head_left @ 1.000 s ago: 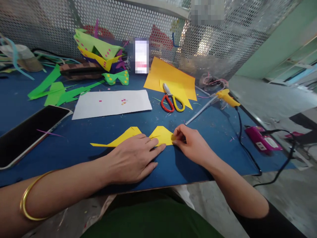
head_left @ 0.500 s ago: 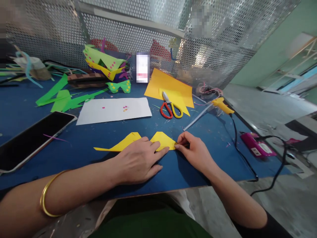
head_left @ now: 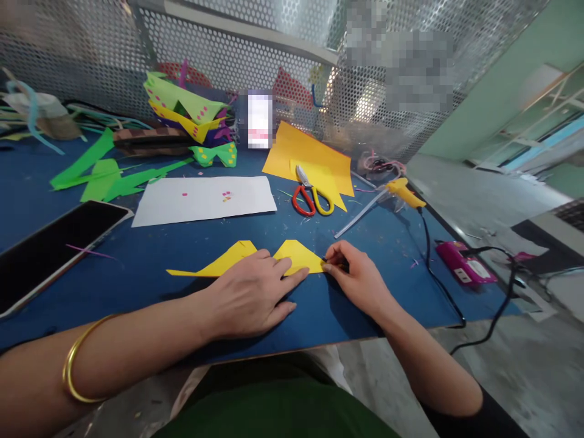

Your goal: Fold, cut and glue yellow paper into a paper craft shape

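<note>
Broadly, a blue matte table [head_left: 150,255] flecked with paper scraps fills most of the view, backed from nine to two o'clock by a curved wall of perforated metal mesh [head_left: 91,48]. At nine o'clock lies a glossy black phone [head_left: 50,249], flat and face up, with a rectangular white paper sheet [head_left: 205,198] toward eleven o'clock, dotted with tiny pink and yellow squares. Beyond that sheet are jagged green paper offcuts [head_left: 109,182] and a stack of folded paper shapes [head_left: 187,112] in lime, yellow and purple. At twelve o'clock an orange-yellow sheet [head_left: 296,149] carries scissors [head_left: 310,194] with one red and one yellow loop handle; at one o'clock a yellow glue gun [head_left: 404,191] trails a black cord, and a magenta plastic block [head_left: 463,267] sits at three o'clock near the table edge. Near the centre rests the folded yellow paper [head_left: 301,258], a flat winged shape with sharp creases and a long point toward nine o'clock. The left hand [head_left: 249,298], a gold bangle on its wrist, presses flat on the paper's middle with fingers spread. The right hand [head_left: 358,277] touches the paper's three-o'clock tip, thumb and forefinger pinched together on that corner.
</note>
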Motion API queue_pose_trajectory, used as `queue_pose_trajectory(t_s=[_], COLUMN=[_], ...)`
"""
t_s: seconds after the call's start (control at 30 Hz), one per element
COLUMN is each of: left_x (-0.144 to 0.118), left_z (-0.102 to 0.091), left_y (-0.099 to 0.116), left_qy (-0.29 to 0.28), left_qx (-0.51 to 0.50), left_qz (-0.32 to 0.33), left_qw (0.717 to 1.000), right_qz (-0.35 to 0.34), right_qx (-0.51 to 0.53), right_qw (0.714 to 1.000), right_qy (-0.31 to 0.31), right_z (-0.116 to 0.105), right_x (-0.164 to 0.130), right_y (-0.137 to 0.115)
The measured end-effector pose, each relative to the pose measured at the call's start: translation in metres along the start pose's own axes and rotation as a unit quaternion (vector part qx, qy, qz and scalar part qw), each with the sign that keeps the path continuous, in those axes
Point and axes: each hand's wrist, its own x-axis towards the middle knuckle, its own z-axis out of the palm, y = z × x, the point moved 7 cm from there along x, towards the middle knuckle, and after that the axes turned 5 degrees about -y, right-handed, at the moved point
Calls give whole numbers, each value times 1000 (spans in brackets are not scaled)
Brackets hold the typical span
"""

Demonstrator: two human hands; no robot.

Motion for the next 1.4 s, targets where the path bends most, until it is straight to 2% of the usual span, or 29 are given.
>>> queue_pose_trajectory(t_s=[0.13, 0.2, 0.3, 0.37, 0.43, 0.63, 0.8, 0.97, 1.13, 1.2, 1.27, 1.4], left_x=[0, 0, 1, 1, 1, -1, -2, -4, -7, -14, -26, -58], left_z=[0, -1, -1, -2, -2, -3, -3, -6, -7, -6, -6, -14], left_y=[1, 1, 0, 1, 1, 1, 2, 0, -2, -9, -20, -41], left_qy=[6, 9, 12, 14, 16, 14, 25, 23, 25, 33, 48, 120], left_qx=[0, 2, 5, 7, 7, -2, -9, -18, -31, -40, -53, -96], left_qz=[0, -1, -2, 0, 2, -8, -14, -30, -24, -50, -102, -203], left_qw=[1000, 1000, 1000, 1000, 1000, 1000, 1000, 999, 999, 997, 992, 967], right_qz=[-63, -129, -187, -176, -158, -131, -134, -161, -184, -188, -185, -174], right_qx=[-116, -141, -182, -219, -243, -281, -315, -348, -327, -322, -315, -302], right_qw=[983, 975, 965, 960, 957, 950, 939, 922, 924, 925, 927, 934], right_qy=[129, 113, 16, -17, -19, 30, 38, 52, 74, 77, 81, 77], right_z=[-17, -11, 12, 23, 27, 26, 30, 42, 52, 53, 53, 51], right_x=[-23, -36, -49, -54, -57, -60, -61, -60, -54, -54, -54, -54], right_y=[-20, -37, -55, -58, -58, -48, -50, -65, -69, -68, -67, -68])
